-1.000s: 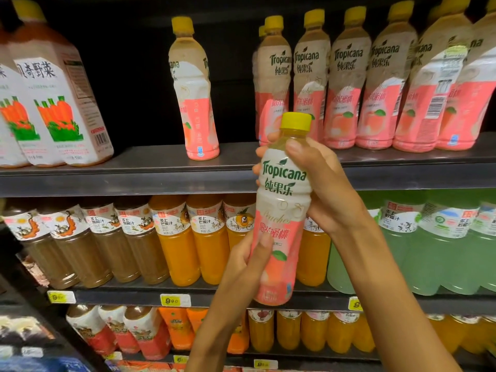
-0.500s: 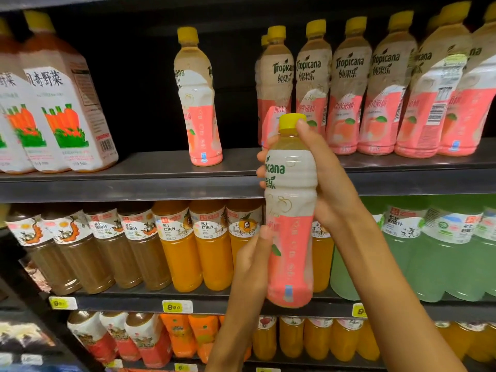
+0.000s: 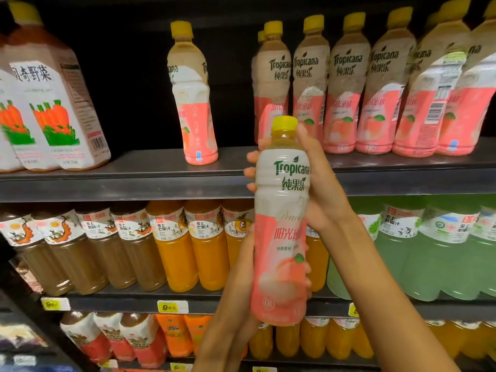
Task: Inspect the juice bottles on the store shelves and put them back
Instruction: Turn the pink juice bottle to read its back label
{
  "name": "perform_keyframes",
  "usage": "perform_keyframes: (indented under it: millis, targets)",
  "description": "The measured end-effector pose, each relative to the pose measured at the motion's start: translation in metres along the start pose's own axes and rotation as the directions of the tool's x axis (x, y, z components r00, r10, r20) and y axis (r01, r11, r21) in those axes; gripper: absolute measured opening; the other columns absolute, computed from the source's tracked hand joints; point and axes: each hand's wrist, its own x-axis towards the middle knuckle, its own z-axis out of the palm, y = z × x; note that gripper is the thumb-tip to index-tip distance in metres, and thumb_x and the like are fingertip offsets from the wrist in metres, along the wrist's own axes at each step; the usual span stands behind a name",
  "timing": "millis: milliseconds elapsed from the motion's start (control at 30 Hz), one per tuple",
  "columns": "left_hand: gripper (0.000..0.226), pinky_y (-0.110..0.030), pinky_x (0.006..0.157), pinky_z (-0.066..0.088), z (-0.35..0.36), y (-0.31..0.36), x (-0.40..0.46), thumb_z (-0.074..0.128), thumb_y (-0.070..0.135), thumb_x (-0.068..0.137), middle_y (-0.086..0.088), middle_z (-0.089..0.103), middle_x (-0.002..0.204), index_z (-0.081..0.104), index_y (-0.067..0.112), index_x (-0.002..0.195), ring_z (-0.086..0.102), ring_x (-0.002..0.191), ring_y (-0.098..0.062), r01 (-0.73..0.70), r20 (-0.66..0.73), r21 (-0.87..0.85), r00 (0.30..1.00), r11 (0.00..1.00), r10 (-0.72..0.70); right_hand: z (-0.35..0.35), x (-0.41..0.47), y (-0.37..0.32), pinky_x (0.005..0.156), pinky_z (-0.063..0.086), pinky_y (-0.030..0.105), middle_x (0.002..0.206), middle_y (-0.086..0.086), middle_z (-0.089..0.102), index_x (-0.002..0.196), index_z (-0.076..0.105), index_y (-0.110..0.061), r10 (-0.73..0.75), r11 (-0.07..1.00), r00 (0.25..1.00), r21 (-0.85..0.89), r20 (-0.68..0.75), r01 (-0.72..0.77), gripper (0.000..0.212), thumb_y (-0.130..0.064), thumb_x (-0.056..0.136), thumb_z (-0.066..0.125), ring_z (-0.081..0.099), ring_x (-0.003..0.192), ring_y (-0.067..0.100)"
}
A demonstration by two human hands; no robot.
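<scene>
I hold a Tropicana peach juice bottle (image 3: pixel 280 218) upright in front of the shelves, its yellow cap up and its front label facing me. My right hand (image 3: pixel 319 183) grips the upper half from behind, fingertips showing on the bottle's left edge. My left hand (image 3: pixel 249 267) grips the pink lower half from below. On the top shelf (image 3: pixel 134 181) a lone peach bottle (image 3: pixel 192 98) stands left of a row of several like it (image 3: pixel 346 87).
Large carrot juice bottles (image 3: pixel 51 103) stand at the top left. The middle shelf holds brown, orange (image 3: pixel 185 245) and green (image 3: pixel 429 251) juice bottles. Yellow price tags (image 3: pixel 171 307) line its edge. Smaller bottles fill the bottom shelf.
The bottle has been turned in my hands: half a second ago its side faced me, now the front label does again. Both hands kept their hold.
</scene>
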Motion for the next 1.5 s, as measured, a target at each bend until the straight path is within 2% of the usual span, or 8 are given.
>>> perform_keyframes:
  millis: [233, 367, 500, 667, 833, 1033, 1233, 1500]
  targets:
    - [0.072, -0.041, 0.088, 0.054, 0.006, 0.016, -0.001, 0.040, 0.074, 0.076, -0.012, 0.073, 0.103, 0.066, 0.017, 0.114, 0.069, 0.096, -0.026, -0.035, -0.265, 0.252, 0.959, 0.967, 0.103, -0.010, 0.000, -0.006, 0.061, 0.059, 0.032, 0.074, 0.008, 0.071, 0.084, 0.068, -0.010, -0.120, 0.990, 0.951, -0.109, -0.284, 0.093, 0.035, -0.041, 0.092, 0.055, 0.070, 0.067, 0.020]
    - [0.060, -0.022, 0.070, 0.055, 0.015, 0.018, -0.004, 0.055, 0.069, 0.065, 0.005, 0.073, 0.095, 0.061, 0.029, 0.110, 0.070, 0.090, -0.013, -0.038, -0.255, 0.398, 0.955, 0.917, 0.150, -0.011, 0.002, -0.009, 0.066, 0.057, 0.034, 0.074, 0.006, 0.070, 0.077, 0.072, -0.016, -0.140, 0.982, 0.943, -0.163, -0.301, 0.094, 0.037, -0.045, 0.092, 0.056, 0.068, 0.070, 0.019]
    - [0.056, -0.030, 0.070, 0.058, 0.020, 0.021, -0.002, 0.061, 0.064, 0.064, -0.004, 0.073, 0.093, 0.065, 0.027, 0.106, 0.071, 0.086, -0.021, -0.053, -0.259, 0.185, 0.960, 0.981, 0.101, -0.009, 0.009, -0.014, 0.072, 0.054, 0.031, 0.090, 0.005, 0.066, 0.105, 0.064, -0.012, -0.079, 0.994, 0.973, -0.096, -0.216, 0.060, 0.039, -0.047, 0.094, 0.050, 0.063, 0.083, 0.018]
    - [0.069, -0.034, 0.062, 0.055, 0.022, 0.035, 0.000, 0.065, 0.059, 0.076, -0.015, 0.065, 0.086, 0.059, 0.006, 0.120, 0.064, 0.069, -0.023, -0.076, -0.015, -0.256, 0.997, 0.964, 0.075, -0.003, 0.019, -0.008, 0.069, 0.056, 0.030, 0.086, 0.007, 0.067, 0.099, 0.064, -0.011, -0.052, 0.995, 0.990, 0.080, -0.133, 0.063, 0.043, -0.048, 0.096, 0.043, 0.066, 0.079, 0.018]
    - [0.070, -0.034, 0.066, 0.056, 0.012, 0.035, 0.005, 0.057, 0.059, 0.082, -0.014, 0.066, 0.089, 0.058, 0.001, 0.121, 0.066, 0.071, -0.021, -0.049, 0.090, -0.323, 0.993, 0.945, 0.082, 0.006, 0.033, -0.008, 0.063, 0.058, 0.031, 0.088, 0.009, 0.073, 0.100, 0.064, -0.009, 0.039, 0.992, 0.987, 0.127, -0.156, -0.019, 0.046, -0.052, 0.088, 0.051, 0.071, 0.075, 0.020]
    - [0.044, -0.022, 0.082, 0.054, -0.007, 0.053, 0.010, 0.040, 0.059, 0.087, 0.000, 0.071, 0.110, 0.064, 0.034, 0.113, 0.067, 0.104, -0.013, -0.183, -0.204, 0.299, 0.946, 0.936, 0.250, 0.010, 0.041, -0.026, 0.064, 0.056, 0.030, 0.080, 0.006, 0.071, 0.094, 0.065, -0.012, -0.176, 0.975, 0.963, -0.170, -0.204, 0.142, 0.031, -0.041, 0.093, 0.053, 0.068, 0.070, 0.017]
    - [0.051, -0.013, 0.072, 0.052, 0.006, 0.064, 0.028, 0.079, 0.037, 0.072, 0.021, 0.067, 0.102, 0.051, 0.031, 0.114, 0.066, 0.093, 0.001, -0.315, -0.206, 0.537, 0.851, 0.782, 0.484, 0.020, 0.043, -0.037, 0.066, 0.054, 0.027, 0.073, -0.002, 0.065, 0.091, 0.065, -0.016, -0.328, 0.853, 0.925, -0.481, -0.195, 0.201, 0.030, -0.044, 0.095, 0.053, 0.064, 0.071, 0.010]
    - [0.050, -0.033, 0.076, 0.058, -0.001, 0.080, 0.028, 0.076, 0.053, 0.068, -0.010, 0.072, 0.105, 0.069, 0.024, 0.108, 0.070, 0.092, -0.023, -0.287, -0.106, 0.136, 0.948, 0.948, 0.302, 0.028, 0.051, -0.054, 0.088, 0.047, 0.039, 0.110, 0.020, 0.058, 0.129, 0.054, 0.000, -0.179, 0.933, 0.975, -0.339, -0.131, 0.125, 0.057, -0.044, 0.095, 0.043, 0.056, 0.104, 0.030]
